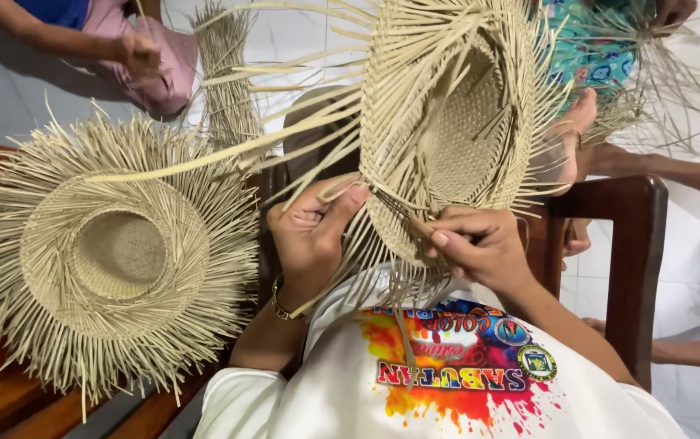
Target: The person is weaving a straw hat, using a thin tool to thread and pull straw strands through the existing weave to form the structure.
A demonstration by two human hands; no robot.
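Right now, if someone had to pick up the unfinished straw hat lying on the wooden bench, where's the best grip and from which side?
Probably the woven brim, pinched from above at the edge nearest the left hand. The unfinished straw hat lies crown-up, and its rim is a fringe of loose straw ends that would likely bend or pull out. The tight weave just inside the fringe looks firmer than the crown.

Loose straw ends around hat

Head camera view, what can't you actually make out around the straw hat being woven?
- Left hand fingertips: tucked behind the straw strands of the unfinished hat, so the grip is unclear.
- Right hand: fingers curl around the strands; what it pinches is hidden.
- Hat's top rim: cut off by the upper edge.
- Wooden bench under the second hat: mostly covered.
- Other people's hands: cropped, blurred.
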